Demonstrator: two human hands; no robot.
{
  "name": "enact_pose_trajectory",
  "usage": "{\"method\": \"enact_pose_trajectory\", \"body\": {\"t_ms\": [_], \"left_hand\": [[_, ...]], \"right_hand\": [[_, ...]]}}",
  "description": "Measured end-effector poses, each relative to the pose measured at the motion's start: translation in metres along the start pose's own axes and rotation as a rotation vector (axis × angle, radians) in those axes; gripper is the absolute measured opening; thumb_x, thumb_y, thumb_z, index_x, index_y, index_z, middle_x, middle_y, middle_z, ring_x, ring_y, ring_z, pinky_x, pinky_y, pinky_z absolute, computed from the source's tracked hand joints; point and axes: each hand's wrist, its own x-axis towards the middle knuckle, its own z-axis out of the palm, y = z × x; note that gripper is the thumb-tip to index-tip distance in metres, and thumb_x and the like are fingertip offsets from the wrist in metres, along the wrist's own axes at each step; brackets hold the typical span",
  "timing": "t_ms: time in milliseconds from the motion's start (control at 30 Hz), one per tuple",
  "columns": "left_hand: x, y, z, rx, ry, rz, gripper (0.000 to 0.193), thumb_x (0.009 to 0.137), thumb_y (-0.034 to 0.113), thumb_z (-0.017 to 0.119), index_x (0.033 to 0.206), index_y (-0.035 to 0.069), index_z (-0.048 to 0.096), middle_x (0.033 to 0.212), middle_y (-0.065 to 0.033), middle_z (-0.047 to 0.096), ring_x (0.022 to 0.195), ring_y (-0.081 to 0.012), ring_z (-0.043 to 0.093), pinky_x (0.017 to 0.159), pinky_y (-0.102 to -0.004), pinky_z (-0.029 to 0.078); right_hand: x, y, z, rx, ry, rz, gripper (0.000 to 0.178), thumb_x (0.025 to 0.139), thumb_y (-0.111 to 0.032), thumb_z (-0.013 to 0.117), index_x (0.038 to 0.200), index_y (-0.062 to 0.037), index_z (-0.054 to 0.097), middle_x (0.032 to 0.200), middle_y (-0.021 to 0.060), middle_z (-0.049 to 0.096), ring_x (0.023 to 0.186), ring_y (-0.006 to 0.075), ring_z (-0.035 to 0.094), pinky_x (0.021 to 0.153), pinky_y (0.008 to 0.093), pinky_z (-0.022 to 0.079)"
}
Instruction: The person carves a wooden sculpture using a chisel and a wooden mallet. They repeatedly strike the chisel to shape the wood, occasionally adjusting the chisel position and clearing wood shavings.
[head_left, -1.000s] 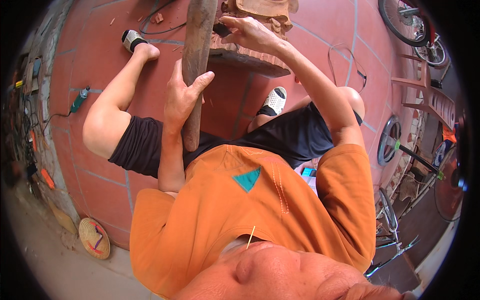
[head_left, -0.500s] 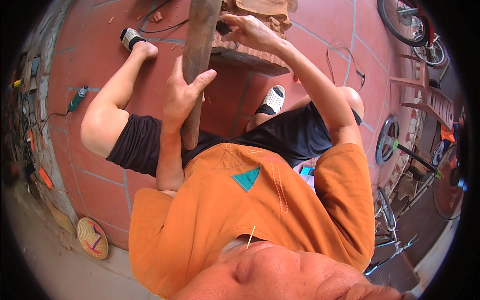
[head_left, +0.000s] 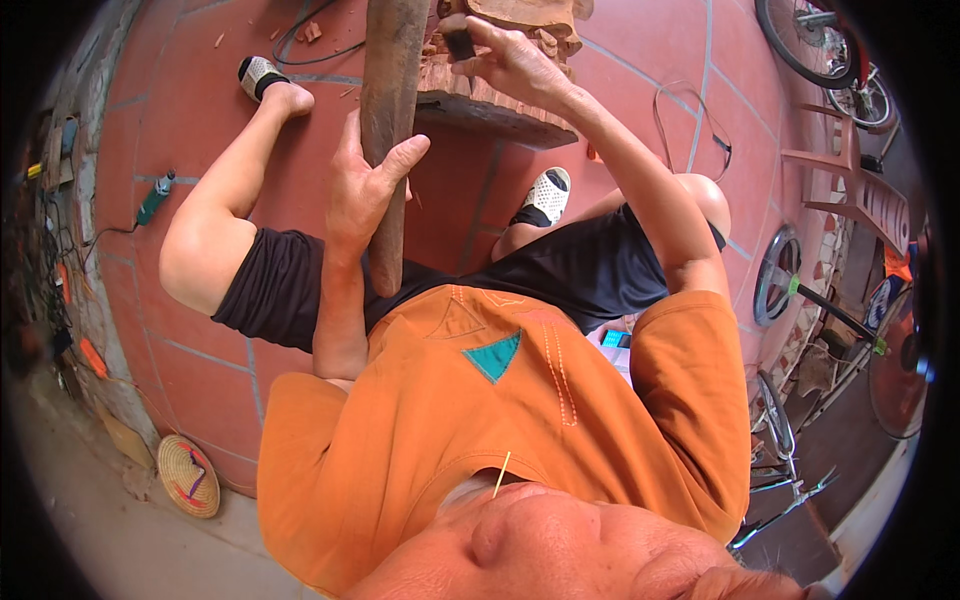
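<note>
The left hand [head_left: 365,195] is wrapped around a long dark wooden beam [head_left: 388,130], fingers curled over its near face and thumb spread to the right, so it holds the beam roughly upright between the person's knees. The beam runs from the twelve o'clock edge of the view down to just above the orange shirt [head_left: 500,420]. The right hand [head_left: 515,65], at about one o'clock from the left, is closed on a small dark tool [head_left: 458,42] and presses it against a reddish carved wood block [head_left: 500,60] that sits just right of the beam, touching or nearly touching it. Wood chips [head_left: 312,32] lie scattered on the red tiled floor [head_left: 200,380] near eleven o'clock. A green power tool [head_left: 153,198] with its cord lies well apart at nine o'clock, by the wall. A woven conical hat [head_left: 187,473] rests on the floor at seven o'clock. Bicycle wheels [head_left: 800,40] and a wooden chair frame [head_left: 850,180] stand toward two and three o'clock.
</note>
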Motion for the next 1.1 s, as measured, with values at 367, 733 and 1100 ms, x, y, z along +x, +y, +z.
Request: {"method": "enact_pose_trajectory", "body": {"t_ms": [367,733,1100], "left_hand": [[-0.011,0.014,0.003,-0.101,0.086,0.088,0.055,0.091,0.023,0.080,0.132,0.001,0.050,0.085,-0.0039,0.062,0.058,-0.0082,0.057,0.053,-0.0246,0.051],[-0.008,0.007,0.002,-0.082,0.063,0.061,0.058,0.091,0.026,0.080,0.132,-0.001,0.050,0.086,-0.0048,0.062,0.058,-0.0083,0.057,0.052,-0.0256,0.054],[-0.009,-0.001,0.008,0.258,0.052,-0.037,0.054,0.091,0.029,0.080,0.126,0.000,0.052,0.084,-0.0044,0.065,0.058,-0.0102,0.061,0.052,-0.0274,0.053]], "right_hand": [[-0.007,-0.016,0.000,-0.019,0.017,0.032,0.040,0.094,-0.024,0.076,0.126,-0.0077,0.058,0.110,0.0153,0.076,0.091,0.0298,0.073,0.080,0.0420,0.055],[-0.002,-0.012,0.002,-0.066,-0.001,-0.045,0.047,0.092,-0.023,0.077,0.133,-0.0080,0.057,0.110,0.0183,0.075,0.095,0.0338,0.074,0.082,0.0430,0.055],[-0.007,-0.024,0.001,-0.104,-0.011,-0.173,0.052,0.087,-0.019,0.077,0.131,-0.0029,0.056,0.097,0.0244,0.069,0.094,0.0444,0.067,0.080,0.0500,0.053]]}}
